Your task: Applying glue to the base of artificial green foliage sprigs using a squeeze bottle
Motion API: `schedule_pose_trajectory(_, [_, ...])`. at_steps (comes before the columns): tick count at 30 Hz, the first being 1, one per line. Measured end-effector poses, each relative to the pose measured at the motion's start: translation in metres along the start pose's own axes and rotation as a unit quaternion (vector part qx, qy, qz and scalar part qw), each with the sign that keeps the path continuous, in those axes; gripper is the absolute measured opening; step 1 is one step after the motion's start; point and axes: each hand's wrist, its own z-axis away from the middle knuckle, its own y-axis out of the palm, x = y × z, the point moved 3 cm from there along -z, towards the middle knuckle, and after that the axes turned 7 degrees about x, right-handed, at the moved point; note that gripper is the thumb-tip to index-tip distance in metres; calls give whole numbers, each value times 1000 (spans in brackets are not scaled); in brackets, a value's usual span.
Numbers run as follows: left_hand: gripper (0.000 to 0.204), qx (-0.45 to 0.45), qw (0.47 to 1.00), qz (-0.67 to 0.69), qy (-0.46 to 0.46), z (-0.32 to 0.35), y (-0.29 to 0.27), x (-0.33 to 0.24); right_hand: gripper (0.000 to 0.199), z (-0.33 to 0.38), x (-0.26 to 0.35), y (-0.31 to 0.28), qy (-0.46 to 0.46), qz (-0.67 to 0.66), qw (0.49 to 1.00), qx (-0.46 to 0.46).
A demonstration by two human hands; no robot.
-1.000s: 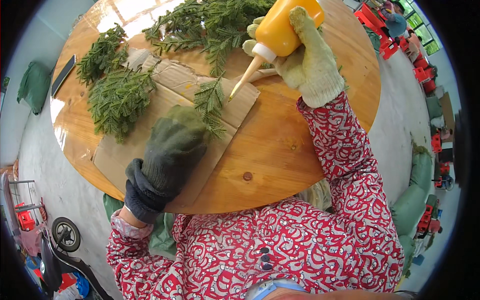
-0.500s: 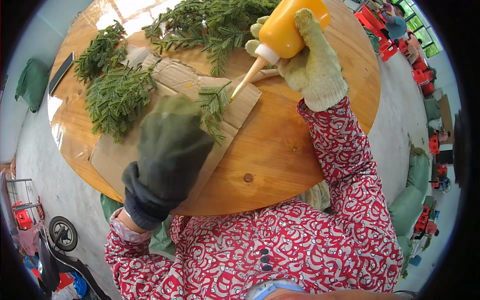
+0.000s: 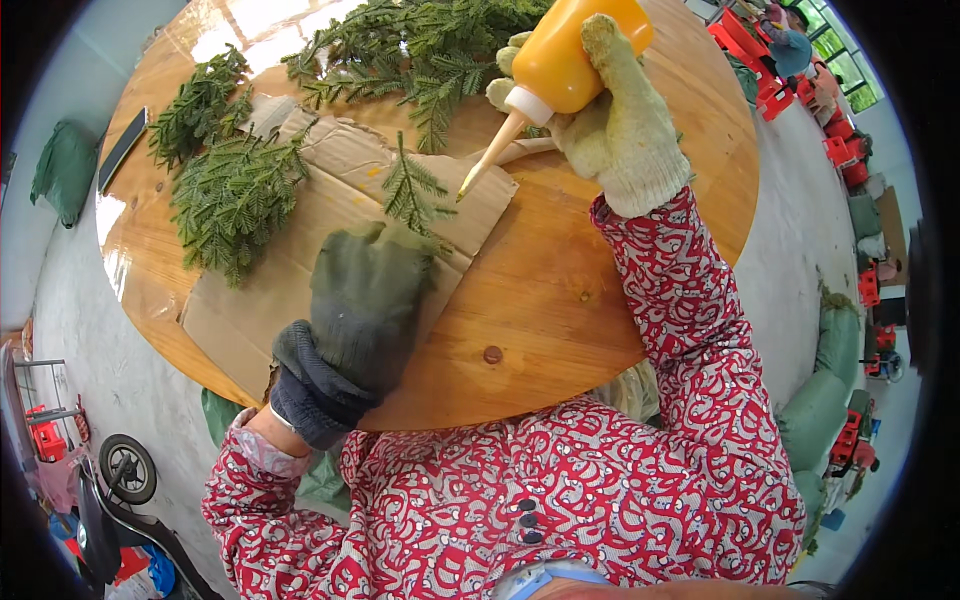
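My left hand [image 3: 368, 300], in a dark green and black glove, is closed over the cardboard with its fingers mostly hidden below. A small green fir sprig [image 3: 408, 190] sticks out from its far side, gripped near its base. My right hand [image 3: 630, 125], in a pale knit glove, holds a yellow squeeze bottle [image 3: 568, 60] tilted downward. The bottle's long pale nozzle [image 3: 490, 155] ends just right of the sprig, seemingly apart from it. Beneath both is a flat piece of brown cardboard [image 3: 245, 330].
Fir branches [image 3: 235, 200] lie on the cardboard's left part, with a larger pile [image 3: 420, 50] at the far side. A dark flat object [image 3: 123, 150] rests near the left edge of the round wooden table [image 3: 560, 300]. Green sacks [image 3: 815, 420] stand right; a wheeled vehicle [image 3: 127, 468] is lower left.
My left hand has shifted right and slightly toward me, turning the sprig so its tip points away from me. The bottle has moved slightly left.
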Motion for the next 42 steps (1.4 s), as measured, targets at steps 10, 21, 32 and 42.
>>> schedule_pose_trajectory(10, [34,39,996,-74,-16,17,-48,6,44,11,9,35,37,-43,998,-20])
schedule_pose_trajectory(21, [41,-70,986,141,-48,28,-44,-1,47,12,1,34,53,-39,997,-35])
schedule_pose_trajectory(32, [34,39,995,90,-25,21,-16,-7,49,23,2,53,64,23,998,-13])
schedule_pose_trajectory(42, [35,21,993,114,-7,25,-7,-3,56,24,1,59,107,-145,979,98])
